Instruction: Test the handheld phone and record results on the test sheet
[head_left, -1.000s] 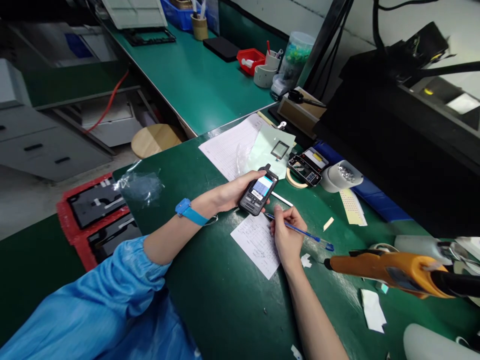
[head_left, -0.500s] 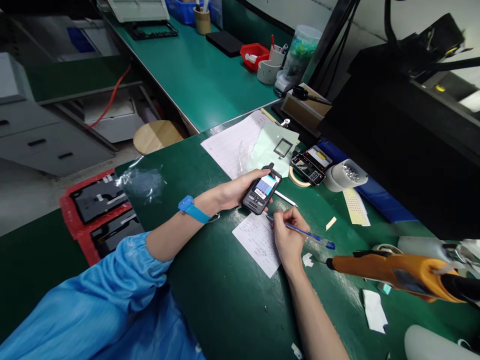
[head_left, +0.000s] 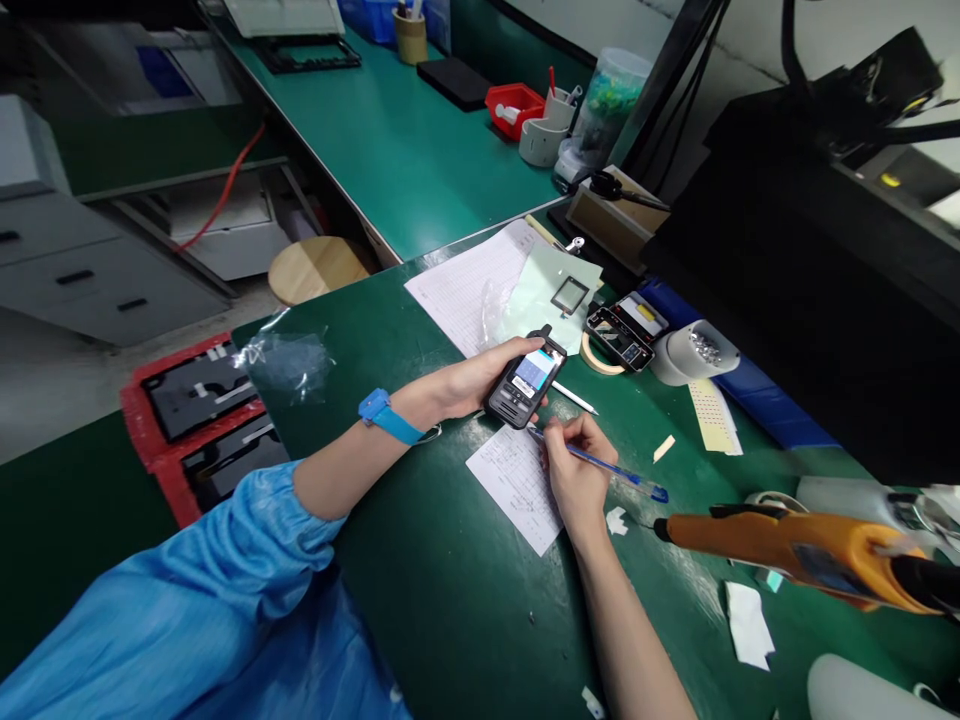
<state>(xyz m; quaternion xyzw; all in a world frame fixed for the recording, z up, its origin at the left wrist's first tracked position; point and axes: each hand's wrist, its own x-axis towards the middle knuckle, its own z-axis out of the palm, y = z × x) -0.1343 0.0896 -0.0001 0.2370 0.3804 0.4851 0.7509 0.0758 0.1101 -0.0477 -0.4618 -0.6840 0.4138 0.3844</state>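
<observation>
My left hand (head_left: 491,376) is closed around a black handheld radio (head_left: 527,383) with a stub antenna and a lit screen, thumb near its top edge. Just below it, my right hand (head_left: 577,465) grips a blue pen (head_left: 619,472), its tip end by the top of a small paper sheet (head_left: 516,484) covered in handwriting and lines. The right hand rests over that sheet's right edge. Behind the radio lies a white stick-like tool (head_left: 576,398). A blue wrist strap (head_left: 391,416) circles my left wrist.
An orange electric screwdriver (head_left: 780,548) lies at the right. Beyond the radio are a tape roll (head_left: 598,358), an opened device housing (head_left: 621,336), a white cup of screws (head_left: 694,354) and a pale green sheet (head_left: 536,290). A plastic bag (head_left: 289,358) and red tray (head_left: 154,425) are left.
The view has shifted very slightly. Both hands keep their holds on the radio and the pen, with almost no other visible movement.
</observation>
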